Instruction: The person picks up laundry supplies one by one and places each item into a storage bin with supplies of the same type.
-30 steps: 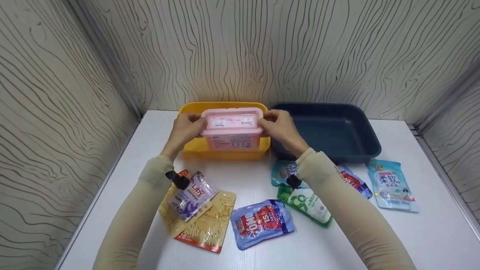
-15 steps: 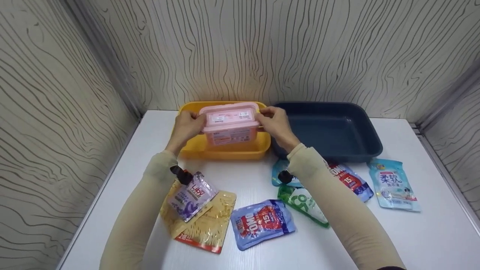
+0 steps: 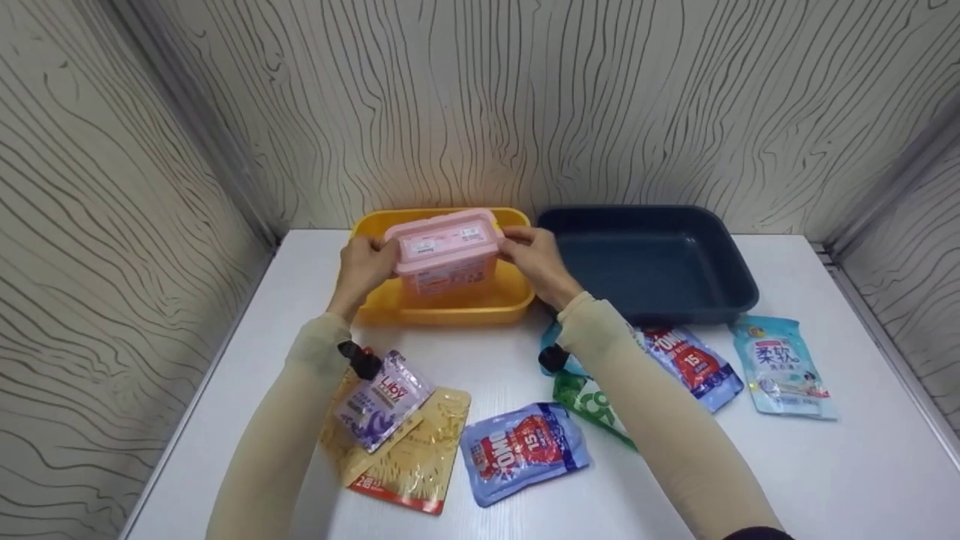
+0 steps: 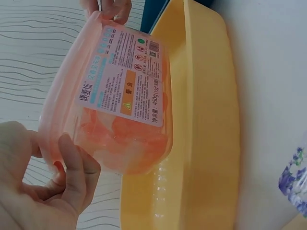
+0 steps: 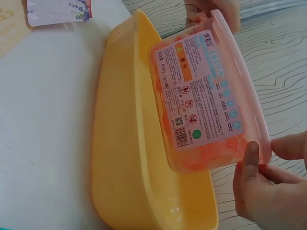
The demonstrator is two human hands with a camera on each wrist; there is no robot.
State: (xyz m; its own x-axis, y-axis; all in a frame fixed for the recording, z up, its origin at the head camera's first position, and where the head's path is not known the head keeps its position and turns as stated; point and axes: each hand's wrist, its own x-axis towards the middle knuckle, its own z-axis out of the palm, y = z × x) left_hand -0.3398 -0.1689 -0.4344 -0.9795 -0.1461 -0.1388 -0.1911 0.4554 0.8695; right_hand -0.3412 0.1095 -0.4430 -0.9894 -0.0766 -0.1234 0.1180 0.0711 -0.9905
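Note:
A pink lidded plastic box [image 3: 448, 247] of orange-red pods, with a printed label [image 4: 125, 76] on its side, hangs over the yellow basin [image 3: 450, 313]. My left hand [image 3: 365, 268] pinches the lid rim at the box's left end. At the opposite end my right hand [image 3: 536, 259] pinches the rim, thumb on top and fingers beneath. In the head view the box tilts, its right end higher. The right wrist view shows the box bottom [image 5: 160, 105] just inside the basin's wall [image 5: 120, 129].
A dark blue basin [image 3: 652, 274] stands right of the yellow one. In front lie a purple Liby pouch [image 3: 386, 401] on gold pouches [image 3: 427, 450], an OMO pouch [image 3: 525, 450], a green pouch [image 3: 592, 401], another OMO pouch [image 3: 694, 364] and a light blue pouch [image 3: 781, 367].
Both hands have carried the box slightly left, and its right end has turned upward. The pouches and basins have stayed in place.

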